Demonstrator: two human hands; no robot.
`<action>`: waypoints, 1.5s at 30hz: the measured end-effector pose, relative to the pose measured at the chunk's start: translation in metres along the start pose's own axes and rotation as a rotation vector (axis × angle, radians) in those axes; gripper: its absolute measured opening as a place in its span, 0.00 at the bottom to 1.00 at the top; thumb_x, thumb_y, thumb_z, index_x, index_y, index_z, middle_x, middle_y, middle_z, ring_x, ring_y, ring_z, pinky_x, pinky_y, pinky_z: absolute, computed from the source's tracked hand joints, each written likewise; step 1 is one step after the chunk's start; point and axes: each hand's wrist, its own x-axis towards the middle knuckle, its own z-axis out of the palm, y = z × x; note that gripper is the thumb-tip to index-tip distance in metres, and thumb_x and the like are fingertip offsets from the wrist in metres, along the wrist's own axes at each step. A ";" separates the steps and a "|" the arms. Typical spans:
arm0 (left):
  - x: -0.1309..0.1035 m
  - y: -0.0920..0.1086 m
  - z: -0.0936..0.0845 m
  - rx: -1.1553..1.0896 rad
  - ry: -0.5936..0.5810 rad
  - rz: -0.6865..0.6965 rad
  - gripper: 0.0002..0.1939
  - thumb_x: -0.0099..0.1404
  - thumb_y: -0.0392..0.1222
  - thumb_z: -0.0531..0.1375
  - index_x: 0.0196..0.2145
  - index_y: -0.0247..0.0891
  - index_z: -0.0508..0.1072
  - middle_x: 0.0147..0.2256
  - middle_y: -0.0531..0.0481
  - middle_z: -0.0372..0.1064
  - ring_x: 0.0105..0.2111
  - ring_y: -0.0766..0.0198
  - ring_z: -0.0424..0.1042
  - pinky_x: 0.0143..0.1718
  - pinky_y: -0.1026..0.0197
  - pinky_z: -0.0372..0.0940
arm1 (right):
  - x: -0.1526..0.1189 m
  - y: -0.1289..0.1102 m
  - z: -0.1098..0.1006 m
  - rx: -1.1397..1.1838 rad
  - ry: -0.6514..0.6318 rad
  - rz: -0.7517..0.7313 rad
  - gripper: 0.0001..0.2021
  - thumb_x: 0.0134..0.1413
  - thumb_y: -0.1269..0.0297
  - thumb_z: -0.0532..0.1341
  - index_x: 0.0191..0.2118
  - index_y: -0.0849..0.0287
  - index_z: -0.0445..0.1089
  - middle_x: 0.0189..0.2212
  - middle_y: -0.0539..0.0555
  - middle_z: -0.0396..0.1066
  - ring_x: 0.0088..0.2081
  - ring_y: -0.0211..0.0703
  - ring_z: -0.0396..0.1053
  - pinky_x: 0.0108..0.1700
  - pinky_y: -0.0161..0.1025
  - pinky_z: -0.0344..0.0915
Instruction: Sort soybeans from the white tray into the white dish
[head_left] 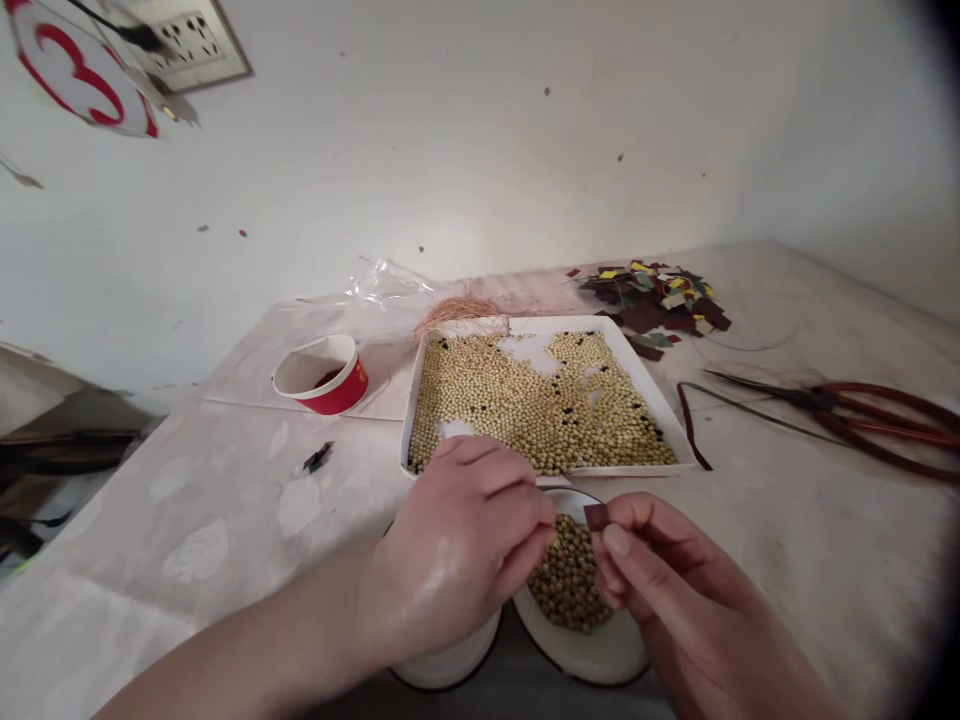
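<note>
Head view: clock positions are referenced to the white tray [655, 395], with twelve o'clock at the wall [480, 150]. A dark maroon square [596, 517] is pinched between thumb and forefinger of the right hand [609, 540], at five o'clock, over the right bowl [592, 658]. The left hand [469, 530], at six o'clock, is curled above the left bowl [439, 668]; its fingertips are partly hidden, so whether anything is grasped cannot be told.

Progress, as judged: one square is being handled, and many cut pieces [652, 300] are heaped loose at one o'clock. Yellowish grains [495, 390] are spread across the tray, and larger olive-brown grains [574, 585] are held in the right bowl. No finished item can be identified.

Clearances: the tray's near edge lies just beyond the bowls, so forward travel is restricted. More lateral room is afforded on the desk [780, 500], between the right hand and the scissors [862, 410] at three o'clock. The paper cup [330, 385] is located at nine o'clock, dark scraps [319, 457] at eight.
</note>
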 end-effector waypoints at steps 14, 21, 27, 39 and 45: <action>0.001 -0.080 0.007 0.368 -0.296 -0.307 0.04 0.59 0.39 0.58 0.30 0.40 0.74 0.30 0.51 0.70 0.34 0.61 0.67 0.35 0.59 0.59 | -0.001 0.003 0.000 -0.025 -0.001 0.019 0.12 0.51 0.54 0.60 0.26 0.56 0.64 0.19 0.47 0.59 0.24 0.36 0.54 0.26 0.34 0.53; 0.000 -0.082 0.011 0.341 -0.310 -0.320 0.04 0.57 0.39 0.59 0.26 0.39 0.72 0.28 0.52 0.69 0.32 0.61 0.66 0.34 0.59 0.58 | -0.002 0.004 0.001 -0.049 0.000 0.060 0.12 0.50 0.53 0.60 0.26 0.56 0.65 0.19 0.47 0.59 0.24 0.36 0.54 0.26 0.34 0.53; 0.006 -0.057 -0.003 0.178 -0.104 -0.367 0.04 0.58 0.37 0.58 0.27 0.37 0.70 0.29 0.52 0.68 0.33 0.63 0.66 0.34 0.61 0.59 | -0.001 0.003 0.001 -0.060 -0.013 0.061 0.12 0.51 0.54 0.60 0.26 0.56 0.64 0.19 0.47 0.59 0.24 0.36 0.54 0.26 0.34 0.53; -0.007 0.021 -0.007 -0.025 0.086 0.041 0.05 0.60 0.34 0.58 0.27 0.37 0.70 0.30 0.50 0.64 0.33 0.64 0.61 0.37 0.58 0.59 | -0.005 -0.002 0.004 -0.080 -0.178 0.079 0.12 0.51 0.55 0.60 0.25 0.56 0.63 0.19 0.45 0.54 0.23 0.35 0.49 0.25 0.33 0.48; -0.006 0.015 -0.005 -0.048 0.059 0.039 0.04 0.62 0.35 0.57 0.29 0.37 0.70 0.30 0.50 0.64 0.33 0.65 0.61 0.37 0.57 0.59 | -0.004 -0.002 0.001 -0.113 -0.195 0.072 0.13 0.52 0.55 0.59 0.24 0.56 0.62 0.19 0.46 0.54 0.23 0.35 0.49 0.25 0.33 0.49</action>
